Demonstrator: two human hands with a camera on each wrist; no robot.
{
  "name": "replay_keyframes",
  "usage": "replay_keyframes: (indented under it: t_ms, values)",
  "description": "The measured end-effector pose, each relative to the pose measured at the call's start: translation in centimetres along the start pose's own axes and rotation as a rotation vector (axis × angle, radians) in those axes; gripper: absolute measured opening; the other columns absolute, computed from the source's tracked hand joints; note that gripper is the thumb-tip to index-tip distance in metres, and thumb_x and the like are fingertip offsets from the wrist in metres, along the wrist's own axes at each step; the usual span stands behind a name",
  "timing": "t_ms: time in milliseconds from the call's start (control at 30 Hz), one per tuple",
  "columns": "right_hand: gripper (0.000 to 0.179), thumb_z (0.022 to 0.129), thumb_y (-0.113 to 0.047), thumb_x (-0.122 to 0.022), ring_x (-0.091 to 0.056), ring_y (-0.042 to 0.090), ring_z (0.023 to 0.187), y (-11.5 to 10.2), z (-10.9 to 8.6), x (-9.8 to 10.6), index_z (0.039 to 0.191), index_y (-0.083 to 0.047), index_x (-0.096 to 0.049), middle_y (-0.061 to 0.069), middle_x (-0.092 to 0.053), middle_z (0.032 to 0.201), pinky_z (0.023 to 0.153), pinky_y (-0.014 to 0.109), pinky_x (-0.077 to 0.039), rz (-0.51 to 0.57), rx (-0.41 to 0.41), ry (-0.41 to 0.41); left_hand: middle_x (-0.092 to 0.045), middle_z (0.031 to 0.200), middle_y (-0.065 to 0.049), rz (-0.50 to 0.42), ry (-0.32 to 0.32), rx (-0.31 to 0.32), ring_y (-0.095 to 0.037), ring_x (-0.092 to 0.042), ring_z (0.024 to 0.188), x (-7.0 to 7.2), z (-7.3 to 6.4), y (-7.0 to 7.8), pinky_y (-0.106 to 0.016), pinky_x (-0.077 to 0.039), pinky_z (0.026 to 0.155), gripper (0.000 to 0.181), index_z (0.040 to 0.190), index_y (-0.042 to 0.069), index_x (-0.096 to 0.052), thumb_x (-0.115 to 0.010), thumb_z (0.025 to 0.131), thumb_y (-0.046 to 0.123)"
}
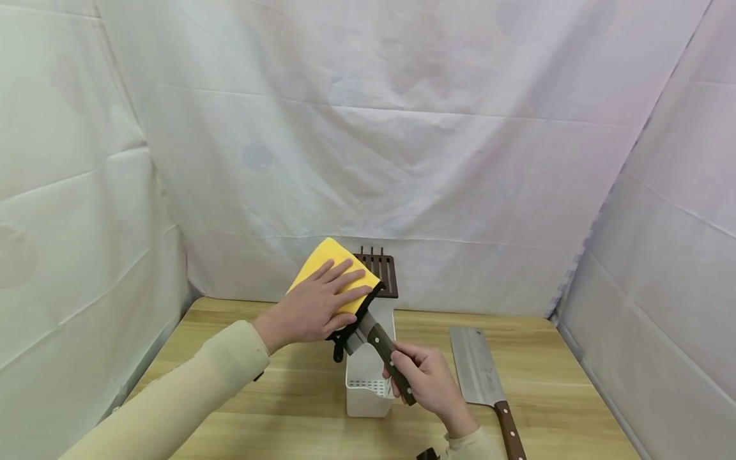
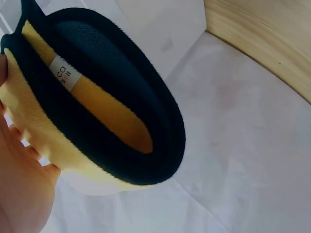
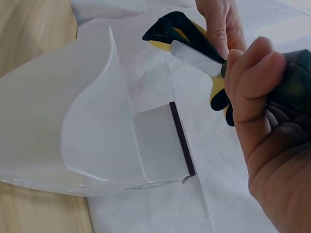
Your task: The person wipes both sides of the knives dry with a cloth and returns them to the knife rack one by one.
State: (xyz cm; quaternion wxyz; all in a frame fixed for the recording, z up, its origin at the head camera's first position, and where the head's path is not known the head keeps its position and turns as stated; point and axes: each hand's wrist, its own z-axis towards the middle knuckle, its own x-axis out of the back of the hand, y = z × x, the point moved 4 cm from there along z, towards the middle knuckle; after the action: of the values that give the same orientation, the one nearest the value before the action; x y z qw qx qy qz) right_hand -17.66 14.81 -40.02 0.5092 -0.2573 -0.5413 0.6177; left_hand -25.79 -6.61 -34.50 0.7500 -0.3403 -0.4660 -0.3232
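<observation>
My left hand [image 1: 313,306] holds a yellow cloth [image 1: 310,259] with black trim, its fingers spread over the top. The cloth is folded over the blade of a kitchen knife, hiding most of it. In the right wrist view a bare stretch of the blade [image 3: 197,58] shows beside the cloth. My right hand [image 1: 428,377] grips the knife's dark riveted handle [image 1: 386,358], which slants down to the right. From the left wrist, the cloth's black edge [image 2: 170,131] curves open, with a small white label [image 2: 64,74] inside.
Behind and below the knife, a white knife holder [image 1: 368,406] stands on the wooden table [image 1: 276,409]; its slotted brown top [image 1: 389,281] rises at the back. A cleaver [image 1: 476,367] with a brown handle lies to the right. White sheets [image 1: 402,166] surround the table.
</observation>
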Motion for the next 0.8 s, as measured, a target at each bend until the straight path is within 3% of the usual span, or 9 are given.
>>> replay_keyframes:
  t_ms: [233,333,533,800]
  values:
    - [0.026,0.109,-0.008,-0.048,-0.059,0.007,0.052,-0.5,0.6,0.3,0.101,0.002,-0.071,0.014,-0.067,0.071,0.039,0.026,-0.049,-0.111,0.031,0.007,-0.047,0.158,-0.009,0.040,0.054,-0.079,-0.036,-0.035,0.152,0.8,0.3,1.4,-0.057,-0.026,0.124,0.054,0.153,0.022,-0.051,-0.058,0.105,0.044]
    - [0.025,0.109,-0.007,-0.049,-0.062,0.013,0.052,-1.0,0.8,0.5,0.106,0.003,-0.071,0.012,-0.069,0.076,0.039,0.027,-0.049,-0.134,0.043,0.009,-0.051,0.155,-0.008,0.078,0.074,-0.093,-0.035,-0.039,0.150,1.0,0.5,1.6,-0.056,-0.026,0.124,0.055,0.152,0.022,-0.052,-0.061,0.103,0.045]
    - [0.026,0.108,-0.007,-0.050,-0.064,0.017,0.054,-1.7,1.0,0.6,0.118,0.008,-0.070,0.013,-0.071,0.081,0.043,0.029,-0.052,-0.172,0.053,0.003,-0.060,0.141,-0.007,0.134,0.105,-0.096,-0.033,-0.048,0.142,1.3,0.6,1.4,-0.054,-0.028,0.124,0.053,0.143,0.023,-0.060,-0.070,0.097,0.047]
    - [0.022,0.105,-0.002,-0.054,-0.062,0.006,0.056,-2.1,0.9,0.7,0.118,0.007,-0.070,0.013,-0.070,0.080,0.044,0.028,-0.055,-0.214,0.114,0.017,-0.064,0.130,-0.005,0.161,0.161,-0.058,-0.028,-0.055,0.130,1.8,0.4,0.0,-0.053,-0.036,0.119,0.056,0.134,0.022,-0.063,-0.082,0.087,0.046]
